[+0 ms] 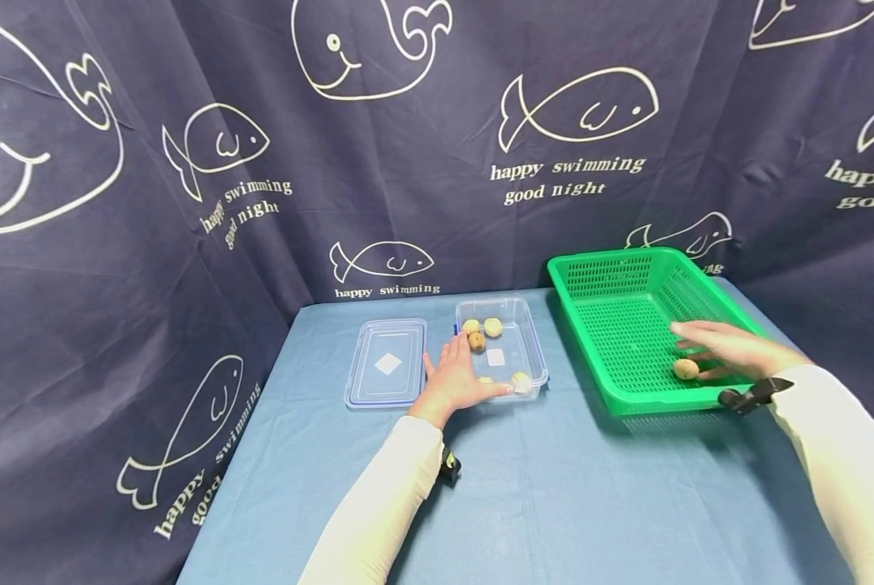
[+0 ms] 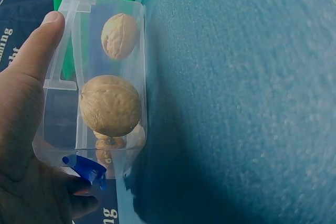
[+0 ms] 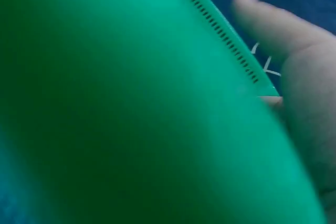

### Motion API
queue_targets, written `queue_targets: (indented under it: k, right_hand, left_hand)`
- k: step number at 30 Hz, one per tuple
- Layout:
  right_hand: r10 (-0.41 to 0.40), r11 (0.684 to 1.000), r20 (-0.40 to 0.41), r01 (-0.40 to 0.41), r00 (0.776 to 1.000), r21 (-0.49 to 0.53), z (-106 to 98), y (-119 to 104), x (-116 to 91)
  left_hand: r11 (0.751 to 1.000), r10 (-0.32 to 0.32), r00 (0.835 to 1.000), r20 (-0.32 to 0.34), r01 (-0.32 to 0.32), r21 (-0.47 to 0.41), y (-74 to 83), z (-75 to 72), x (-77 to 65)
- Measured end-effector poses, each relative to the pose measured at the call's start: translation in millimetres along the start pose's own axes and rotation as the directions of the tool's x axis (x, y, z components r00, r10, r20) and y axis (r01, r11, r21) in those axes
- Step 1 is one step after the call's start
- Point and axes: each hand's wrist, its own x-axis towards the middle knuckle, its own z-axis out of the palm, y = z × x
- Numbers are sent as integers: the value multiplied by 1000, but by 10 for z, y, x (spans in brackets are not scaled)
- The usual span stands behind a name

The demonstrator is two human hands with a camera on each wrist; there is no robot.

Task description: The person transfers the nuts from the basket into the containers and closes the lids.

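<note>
Head view: left hand [image 1: 455, 383] sits spread around a corner of the clear box [image 1: 516, 348]; right hand [image 1: 737, 351] is in the green basket [image 1: 603, 345], lone walnut [image 1: 685, 370] by its fingers, can't tell if it's pinching; probably wants a firm fingertip grip before lifting

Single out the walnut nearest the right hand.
The lone walnut in the green basket, just beside the right hand; the other visible walnuts all lie in the clear container.
</note>
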Motion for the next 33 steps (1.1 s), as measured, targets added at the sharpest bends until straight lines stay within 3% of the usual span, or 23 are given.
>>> queue_targets:
  k: [8,12,19,33]
  right_hand:
    - [-50,996,3,50,999,-71,28,144,71]
    - [-73,986,-11,70,997,-154,19,154,71]
    - [-124,938,-26,109,992,-328,-14,151,94]
    - [-153,909,-42,124,987,-398,9,134,90]
  left_hand:
    - [1000,8,1000,-6,-8,-6,-24,16,3]
    - [1000,7,1000,-1,-7,-16,-22,24,5]
    - [1000,5,1000,-5,-5,-27,-5,7,-2]
    - [999,7,1000,-6,-8,-32,1,-7,-11]
